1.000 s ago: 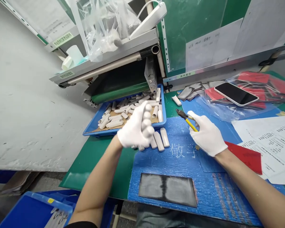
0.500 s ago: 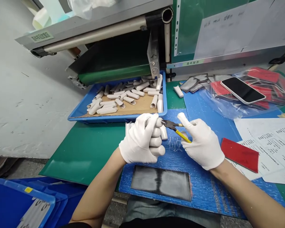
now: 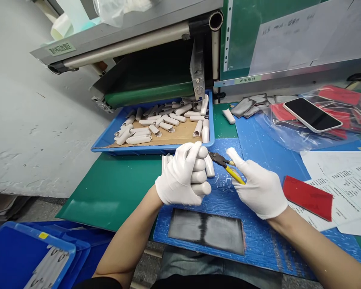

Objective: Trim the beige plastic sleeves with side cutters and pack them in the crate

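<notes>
In white gloves, both hands are raised above the blue work mat (image 3: 258,241). My left hand (image 3: 179,172) is closed around several pale plastic tube-shaped parts (image 3: 201,176), stacked with their rounded ends facing right. My right hand (image 3: 260,182) grips yellow-handled cutting pliers (image 3: 225,164), whose dark jaws point left, close to the top part in my left hand. Behind my left hand, another pale part (image 3: 209,165) lies on the mat. Small white scraps dot the mat beneath the pliers. Nearer to me is a worn black sanding sheet (image 3: 206,230).
A blue tray (image 3: 153,150) lined with cardboard holds many similar parts under the conveyor roller (image 3: 150,93). On the right are a phone (image 3: 313,115) on bagged red pads, a red abrasive pad (image 3: 307,197) and printed papers (image 3: 345,180). Blue bins (image 3: 27,257) stand at lower left.
The plier jaws have drawn back slightly from the top part and now sit a little apart from it. The whole scene has shifted slightly right with the camera.
</notes>
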### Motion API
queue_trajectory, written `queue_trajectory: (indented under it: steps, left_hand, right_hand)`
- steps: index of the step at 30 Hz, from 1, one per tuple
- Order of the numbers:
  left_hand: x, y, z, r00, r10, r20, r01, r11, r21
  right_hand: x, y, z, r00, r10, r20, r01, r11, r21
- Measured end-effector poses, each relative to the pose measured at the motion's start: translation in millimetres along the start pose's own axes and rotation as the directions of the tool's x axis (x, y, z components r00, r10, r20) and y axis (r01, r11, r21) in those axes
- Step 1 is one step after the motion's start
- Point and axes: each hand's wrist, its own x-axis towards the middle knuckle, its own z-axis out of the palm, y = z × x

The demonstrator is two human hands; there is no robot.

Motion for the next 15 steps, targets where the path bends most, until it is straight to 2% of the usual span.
queue_trajectory:
  steps: [4, 7, 15]
  left_hand:
    - [-2.6, -4.8, 0.1, 1.0, 0.005, -0.016, -0.004, 1.0, 0.028]
    - [-2.6, -5.6, -1.0, 0.999, 0.025, -0.044, -0.024, 0.999, 0.029]
    - [-2.9, -5.5, 0.4, 0.999, 0.024, -0.044, -0.022, 0.998, 0.056]
  right_hand:
    - [1.4, 1.0, 1.6, 0.991, -0.112, -0.073, 0.103, 0.988, -0.112]
    - [2.7, 0.9, 4.1, 0.982, -0.156, -0.102, 0.132, 0.968, -0.212]
    - [1.4, -1.5, 8.4, 0.98, -0.167, -0.107, 0.143, 0.968, -0.204]
